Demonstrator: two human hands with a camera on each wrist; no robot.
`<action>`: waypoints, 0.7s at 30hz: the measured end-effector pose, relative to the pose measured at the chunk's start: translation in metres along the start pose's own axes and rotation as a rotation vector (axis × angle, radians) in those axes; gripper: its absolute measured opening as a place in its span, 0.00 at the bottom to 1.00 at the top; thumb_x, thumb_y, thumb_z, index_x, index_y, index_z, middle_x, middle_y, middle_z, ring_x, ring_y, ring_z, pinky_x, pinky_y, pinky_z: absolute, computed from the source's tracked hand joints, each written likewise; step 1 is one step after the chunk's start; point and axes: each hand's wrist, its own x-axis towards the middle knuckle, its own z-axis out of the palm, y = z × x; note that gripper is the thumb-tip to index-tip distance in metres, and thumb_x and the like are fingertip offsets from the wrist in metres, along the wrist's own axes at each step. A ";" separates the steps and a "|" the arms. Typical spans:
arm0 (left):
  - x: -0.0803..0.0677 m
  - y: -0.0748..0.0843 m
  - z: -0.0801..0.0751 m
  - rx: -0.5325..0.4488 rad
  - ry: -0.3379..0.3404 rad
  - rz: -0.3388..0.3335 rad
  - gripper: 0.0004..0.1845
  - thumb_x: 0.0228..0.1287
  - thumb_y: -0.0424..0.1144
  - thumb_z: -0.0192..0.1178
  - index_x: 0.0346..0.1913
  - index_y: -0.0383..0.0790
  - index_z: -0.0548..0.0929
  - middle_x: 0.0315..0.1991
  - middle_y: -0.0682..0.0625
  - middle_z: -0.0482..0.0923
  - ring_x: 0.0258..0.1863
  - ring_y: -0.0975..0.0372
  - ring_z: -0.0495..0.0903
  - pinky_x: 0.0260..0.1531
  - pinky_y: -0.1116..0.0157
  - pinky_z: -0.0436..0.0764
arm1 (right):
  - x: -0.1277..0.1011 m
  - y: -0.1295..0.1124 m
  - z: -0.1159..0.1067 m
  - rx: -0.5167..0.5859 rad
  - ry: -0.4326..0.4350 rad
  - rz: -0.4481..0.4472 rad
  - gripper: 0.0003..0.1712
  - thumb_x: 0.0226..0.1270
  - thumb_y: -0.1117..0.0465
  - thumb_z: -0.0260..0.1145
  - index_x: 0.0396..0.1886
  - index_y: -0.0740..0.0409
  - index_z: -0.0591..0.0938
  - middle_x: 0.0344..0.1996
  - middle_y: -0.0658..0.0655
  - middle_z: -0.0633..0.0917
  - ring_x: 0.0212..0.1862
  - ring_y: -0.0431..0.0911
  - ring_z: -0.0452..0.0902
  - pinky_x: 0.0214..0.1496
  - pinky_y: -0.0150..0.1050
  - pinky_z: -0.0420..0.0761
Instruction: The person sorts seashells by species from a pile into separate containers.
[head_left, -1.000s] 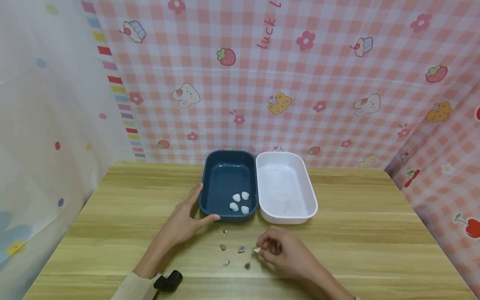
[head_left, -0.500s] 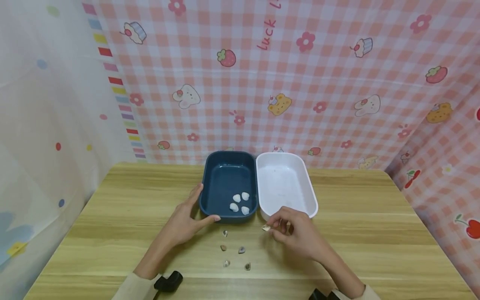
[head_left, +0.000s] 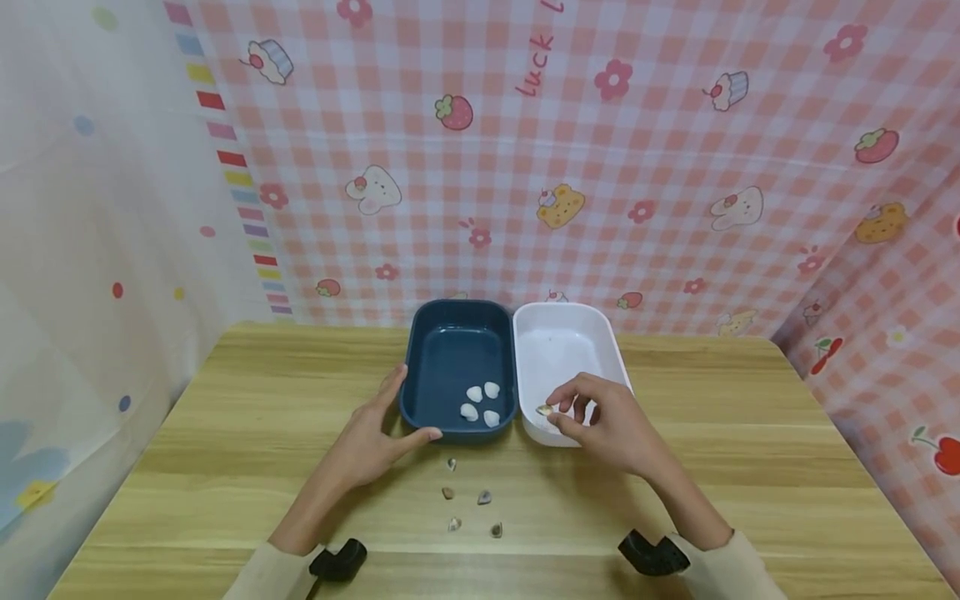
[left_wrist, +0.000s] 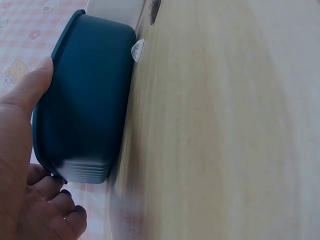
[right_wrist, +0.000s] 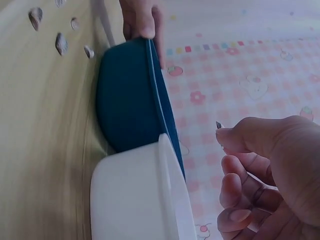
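My R hand [head_left: 603,421] pinches a small shell [head_left: 544,410] btwn thumb & fingers, above the near end of the white tray [head_left: 566,358]. My L hand [head_left: 367,442] grips the blue tray [head_left: 450,358] at its near-L corner; 4 white shells [head_left: 469,412] inside, 5 darker shells [head_left: 484,497] on the surface [head_left: 225,442], near side.

Across the lower half of the frame, a pale wood-grain table [head_left: 720,433]. Set on it at centre, by the far edge, a dark blue tray [head_left: 457,358] and, just to its right, a white tray [head_left: 558,350]. Below the dark blue tray, five small shells [head_left: 484,497], lying apart in two loose columns.
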 end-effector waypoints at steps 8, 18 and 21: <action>0.001 0.002 -0.001 0.003 -0.014 -0.001 0.64 0.53 0.73 0.68 0.84 0.55 0.43 0.85 0.46 0.43 0.83 0.46 0.48 0.77 0.38 0.58 | 0.014 0.017 -0.003 -0.008 -0.014 0.049 0.05 0.63 0.64 0.76 0.37 0.52 0.88 0.28 0.47 0.84 0.30 0.38 0.76 0.30 0.30 0.76; 0.000 0.002 0.000 -0.004 -0.008 0.007 0.64 0.54 0.72 0.68 0.84 0.50 0.45 0.85 0.46 0.43 0.83 0.45 0.48 0.77 0.38 0.59 | 0.031 0.033 -0.004 -0.025 -0.045 0.133 0.05 0.64 0.61 0.74 0.38 0.55 0.88 0.29 0.50 0.84 0.31 0.41 0.76 0.33 0.31 0.75; 0.000 0.001 0.000 -0.006 -0.005 0.013 0.64 0.54 0.72 0.69 0.84 0.50 0.45 0.85 0.46 0.43 0.83 0.46 0.48 0.77 0.38 0.58 | 0.033 0.038 -0.003 -0.022 -0.062 0.152 0.05 0.64 0.61 0.74 0.38 0.56 0.88 0.30 0.51 0.84 0.32 0.41 0.76 0.33 0.30 0.74</action>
